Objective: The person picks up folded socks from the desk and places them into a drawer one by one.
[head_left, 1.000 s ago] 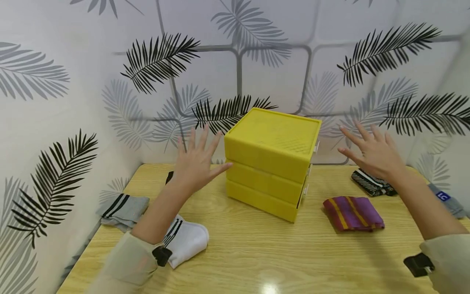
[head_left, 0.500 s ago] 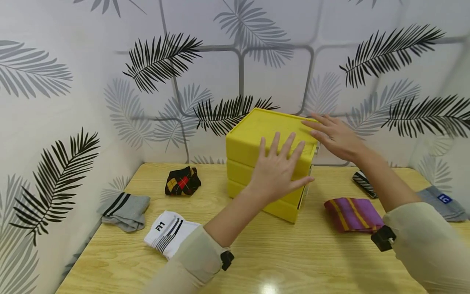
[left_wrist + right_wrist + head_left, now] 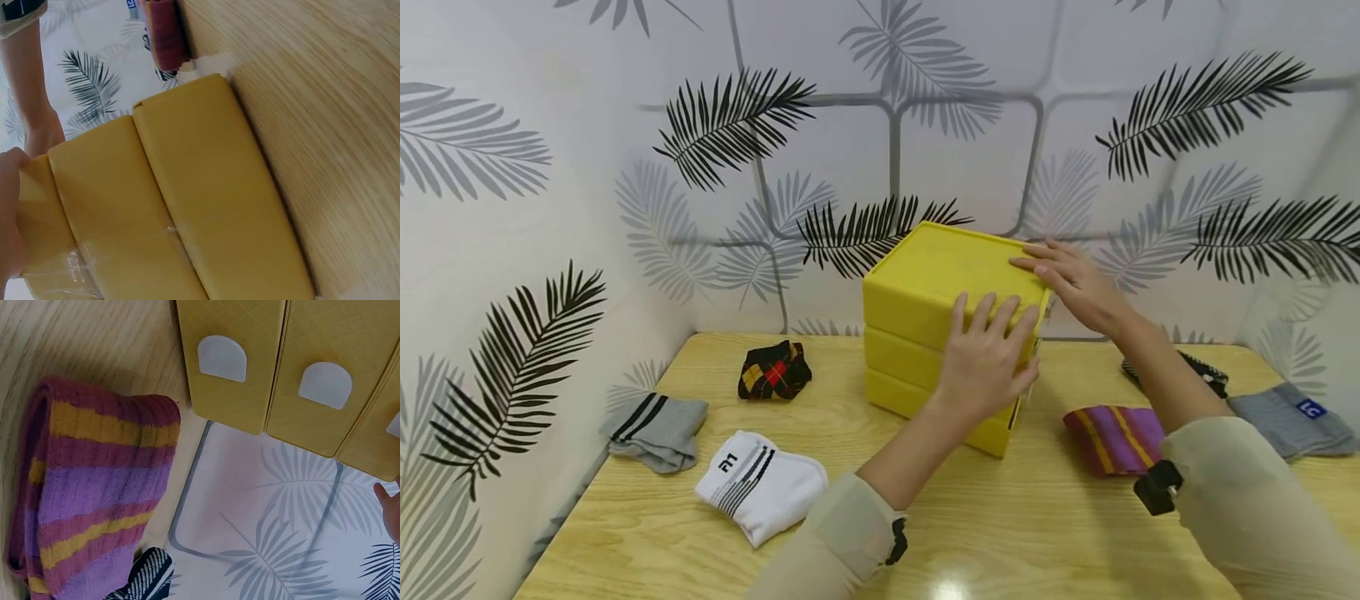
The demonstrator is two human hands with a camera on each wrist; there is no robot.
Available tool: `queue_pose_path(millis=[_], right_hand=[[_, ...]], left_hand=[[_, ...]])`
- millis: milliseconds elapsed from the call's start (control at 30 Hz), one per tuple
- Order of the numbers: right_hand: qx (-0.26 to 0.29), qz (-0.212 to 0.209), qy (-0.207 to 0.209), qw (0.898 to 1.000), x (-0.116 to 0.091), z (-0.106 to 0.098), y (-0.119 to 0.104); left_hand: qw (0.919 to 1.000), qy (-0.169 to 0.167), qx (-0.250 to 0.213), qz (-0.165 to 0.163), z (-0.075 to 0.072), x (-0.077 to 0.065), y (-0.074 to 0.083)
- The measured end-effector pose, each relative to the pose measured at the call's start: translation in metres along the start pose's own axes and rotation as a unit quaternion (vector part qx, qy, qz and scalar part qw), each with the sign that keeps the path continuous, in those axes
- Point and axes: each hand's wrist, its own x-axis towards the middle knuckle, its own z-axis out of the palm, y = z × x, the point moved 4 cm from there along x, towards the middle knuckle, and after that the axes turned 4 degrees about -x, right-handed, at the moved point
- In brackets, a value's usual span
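Observation:
A yellow three-tier drawer box [image 3: 895, 312] stands on the table, its drawer fronts with white handles [image 3: 326, 385] turned to the right. My left hand [image 3: 985, 362] rests against the near right upper corner, fingers spread and slightly bent near the top edge. In the left wrist view, part of that hand lies against the top tier. At the far right top edge is my right hand [image 3: 1078, 283], fingers fairly straight, touching the lid. A folded purple sock with orange stripes [image 3: 1112, 437] lies below the right forearm.
On the left lie a grey sock [image 3: 658, 429], a white sock [image 3: 763, 492] and an argyle sock [image 3: 773, 371]. On the right are a blue-grey sock [image 3: 1296, 421] and a black patterned sock [image 3: 1206, 371]. Leaf-printed cloth [image 3: 820, 50] stands behind the wooden table [image 3: 985, 533].
Both hands have come in from either side of the drawer box to its right corners. The left moved right, the right moved left onto the lid. The box has stayed in place.

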Motion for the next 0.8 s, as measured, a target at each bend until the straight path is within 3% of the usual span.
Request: queue_pose_path(millis=[233, 533, 800], right_hand=[[0.003, -0.009, 0.044, 0.999, -0.013, -0.001, -0.005], [-0.016, -0.005, 0.063, 0.998, -0.033, 0.003, -0.021], [-0.062, 0.018, 0.076, 0.995, -0.051, -0.001, -0.042]], left_hand=[[0.9956, 0.069, -0.046, 0.044, 0.002, -0.011, -0.010], [0.9810, 0.127, -0.113, 0.093, -0.004, -0.030, -0.031], [0.9701, 0.127, -0.169, 0.119, -0.010, -0.043, -0.058]])
